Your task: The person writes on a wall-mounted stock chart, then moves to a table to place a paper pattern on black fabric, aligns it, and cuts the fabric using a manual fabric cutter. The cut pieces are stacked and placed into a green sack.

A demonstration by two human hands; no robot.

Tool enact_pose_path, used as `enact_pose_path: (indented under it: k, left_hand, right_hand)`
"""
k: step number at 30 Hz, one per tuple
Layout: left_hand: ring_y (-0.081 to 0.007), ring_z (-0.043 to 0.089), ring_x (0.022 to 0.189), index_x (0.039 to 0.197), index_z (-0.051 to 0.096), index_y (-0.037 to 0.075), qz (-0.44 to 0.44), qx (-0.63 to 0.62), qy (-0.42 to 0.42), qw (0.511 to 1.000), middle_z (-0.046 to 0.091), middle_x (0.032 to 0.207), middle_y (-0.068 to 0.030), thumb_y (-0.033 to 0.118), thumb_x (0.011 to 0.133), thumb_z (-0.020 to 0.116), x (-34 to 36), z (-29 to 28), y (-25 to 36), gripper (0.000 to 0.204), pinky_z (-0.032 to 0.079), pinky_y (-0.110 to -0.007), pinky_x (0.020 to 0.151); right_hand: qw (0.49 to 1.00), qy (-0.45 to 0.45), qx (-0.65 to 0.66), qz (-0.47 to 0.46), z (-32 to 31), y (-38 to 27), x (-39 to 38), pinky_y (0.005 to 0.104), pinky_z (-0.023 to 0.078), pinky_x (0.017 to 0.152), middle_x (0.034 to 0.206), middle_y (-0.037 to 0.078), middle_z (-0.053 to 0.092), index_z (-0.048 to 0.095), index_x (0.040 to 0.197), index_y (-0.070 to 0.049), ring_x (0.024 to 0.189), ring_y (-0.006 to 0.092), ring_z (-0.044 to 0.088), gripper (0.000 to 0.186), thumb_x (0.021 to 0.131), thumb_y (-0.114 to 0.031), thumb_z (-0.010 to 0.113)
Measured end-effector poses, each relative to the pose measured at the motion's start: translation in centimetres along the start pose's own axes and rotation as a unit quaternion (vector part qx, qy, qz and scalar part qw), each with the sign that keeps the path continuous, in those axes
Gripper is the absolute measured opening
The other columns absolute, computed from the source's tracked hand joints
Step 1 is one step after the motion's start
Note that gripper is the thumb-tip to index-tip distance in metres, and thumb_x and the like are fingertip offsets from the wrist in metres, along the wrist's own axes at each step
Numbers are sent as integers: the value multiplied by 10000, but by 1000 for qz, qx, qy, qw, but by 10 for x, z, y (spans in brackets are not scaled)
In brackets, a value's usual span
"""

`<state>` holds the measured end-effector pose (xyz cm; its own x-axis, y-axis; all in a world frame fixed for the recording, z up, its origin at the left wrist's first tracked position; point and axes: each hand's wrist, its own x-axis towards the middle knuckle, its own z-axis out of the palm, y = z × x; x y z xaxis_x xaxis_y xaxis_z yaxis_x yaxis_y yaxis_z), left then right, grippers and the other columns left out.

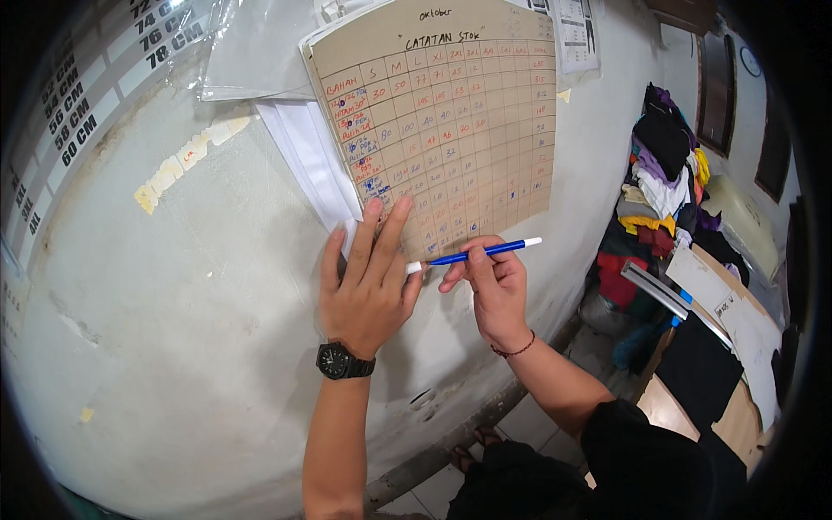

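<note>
Right grip (501, 299): I have it pinched around a blue pen (503, 249), mid-barrel, white end jutting out to its right.
Ruled chart (485, 130): on the wall (199, 338), above both grips.
Left grip (364, 303): I see it spread, two fingertips on the chart's lower-left edge.
White cap (413, 269): at the left grip's thumb; I can't tell whether it's clasped.
Black wristwatch (334, 360): just below the left grip.
Clothes pile (659, 191): well right of the right grip.

The left hand (364, 295) hides the lower left part of the handwritten chart (511, 165), whose small entries in the low rows are hard to read. Right fingers (481, 273) cover the middle of the blue pen (511, 247). The size chart (74, 82), far left, is cut off.
</note>
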<state>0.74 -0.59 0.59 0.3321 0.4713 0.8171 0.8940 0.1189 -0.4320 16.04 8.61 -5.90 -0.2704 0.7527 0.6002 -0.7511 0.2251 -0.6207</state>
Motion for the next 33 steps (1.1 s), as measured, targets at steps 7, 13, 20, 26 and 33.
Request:
enact_pose_path:
  k: [7,13,20,26,33]
  left_hand:
    - [-221,471,1507,786,646,122,-2,5,0,1000,560,1599,21,352,882,763,1,0,0,275,312,-474,1220]
    - [-151,444,1517,790,684,167,2,58,0,998,537,1609,81,231,951,637,0,3,-1,180,307,-440,1233]
    - [-208,480,1503,810,632,132,12,55,0,998,543,1611,45,205,976,636,1,2,0,182,323,-476,1210]
    - [-153,474,1498,907,715,182,8,80,18,997,564,1582,92,266,1013,641,1,4,-1,154,352,-435,1212]
    - [-146,504,1475,853,717,214,-1,57,41,997,603,1546,91,295,1012,656,1,5,0,189,358,-423,1216]
  right_hand:
    - [998,-43,21,45,10,8,5,342,602,654,862,128,706,644,1143,19,725,204,702,213,1101,-186,608]
    - [995,-76,-19,57,33,20,-7,279,567,585,832,114,712,661,1157,28,675,147,686,144,1039,-52,686]
    - [1000,-19,-15,-5,44,34,-18,257,554,603,907,103,720,662,1153,32,696,124,670,142,1026,-21,694]
    - [980,-20,-116,-163,44,49,-19,250,547,637,990,95,642,673,1131,34,744,120,637,148,1011,-40,718]
    - [914,-33,-237,-326,38,53,-16,296,559,692,1134,170,601,667,1134,8,825,176,642,250,1014,-195,749]
